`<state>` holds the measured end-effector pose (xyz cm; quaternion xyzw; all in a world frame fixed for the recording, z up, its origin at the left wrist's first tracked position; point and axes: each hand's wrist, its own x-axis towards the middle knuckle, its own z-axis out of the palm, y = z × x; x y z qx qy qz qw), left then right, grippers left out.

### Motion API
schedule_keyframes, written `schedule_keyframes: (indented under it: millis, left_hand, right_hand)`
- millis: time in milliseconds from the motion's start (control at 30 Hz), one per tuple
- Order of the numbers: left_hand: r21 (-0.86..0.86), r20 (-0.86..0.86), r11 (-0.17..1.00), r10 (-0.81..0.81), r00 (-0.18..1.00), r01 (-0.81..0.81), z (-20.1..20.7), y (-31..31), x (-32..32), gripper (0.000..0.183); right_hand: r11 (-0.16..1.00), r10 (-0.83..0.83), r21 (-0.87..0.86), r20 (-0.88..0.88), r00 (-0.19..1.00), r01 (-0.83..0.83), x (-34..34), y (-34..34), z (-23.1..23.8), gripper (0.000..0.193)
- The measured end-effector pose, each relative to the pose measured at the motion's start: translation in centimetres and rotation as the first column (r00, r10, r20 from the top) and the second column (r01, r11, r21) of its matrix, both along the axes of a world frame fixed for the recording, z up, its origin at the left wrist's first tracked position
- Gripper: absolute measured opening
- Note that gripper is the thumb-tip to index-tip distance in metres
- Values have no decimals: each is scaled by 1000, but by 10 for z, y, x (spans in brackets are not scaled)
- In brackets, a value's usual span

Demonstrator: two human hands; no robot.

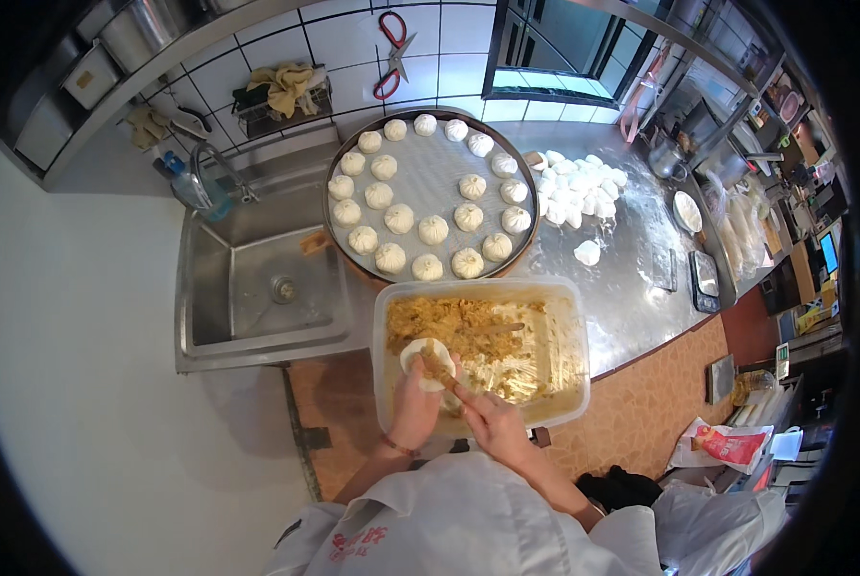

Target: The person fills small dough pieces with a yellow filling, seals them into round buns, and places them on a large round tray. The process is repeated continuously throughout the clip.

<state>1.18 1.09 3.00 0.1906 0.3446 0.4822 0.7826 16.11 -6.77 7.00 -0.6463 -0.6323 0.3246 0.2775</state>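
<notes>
In my left hand (415,411) rests a round dough wrapper (413,353), cupped over the near left part of a plastic tub. A lump of brownish filling (434,363) lies on the wrapper. My right hand (497,422) grips a filling spatula (454,384), its end pressed into that lump. The spatula's shape is partly hidden by filling and fingers. The translucent tub (584,384) holds chunky yellow-brown filling (430,315), piled mostly toward its far left. A second wooden stick (503,329) lies in it.
Beyond the tub, a large round tray (420,197) carries several pleated buns around its edge. Floured dough pieces (579,187) are heaped on the steel counter (632,322), with one dough piece (587,252) apart. A scale (704,280) stands right; a sink (257,288) lies left.
</notes>
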Motion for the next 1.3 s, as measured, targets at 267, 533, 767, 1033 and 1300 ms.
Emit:
schedule_keyframes:
  millis: [267, 533, 767, 1033, 1300]
  left_hand:
    - [224, -206, 971, -33, 978, 80, 5, 12, -7, 38]
    - [217, -220, 974, -8, 975, 57, -7, 9, -22, 33]
    - [-190, 346, 977, 162, 924, -101, 2, 6, -77, 36]
    - [-349, 302, 910, 334, 893, -223, -6, -28, -120, 35]
    - [-257, 314, 948, 264, 912, -186, -24, -49, -136, 35]
  right_hand:
    - [977, -125, 141, -210, 970, 157, 2, -7, 11, 33]
    - [987, -49, 137, -213, 976, 79, 17, -8, 4, 30]
    - [961, 261, -99, 33, 965, -257, 48, 15, -41, 23]
    - [755, 635, -287, 99, 766, -589, 44, 47, -114, 23]
    - [724, 555, -354, -208, 805, -591, 31, 52, -126, 23]
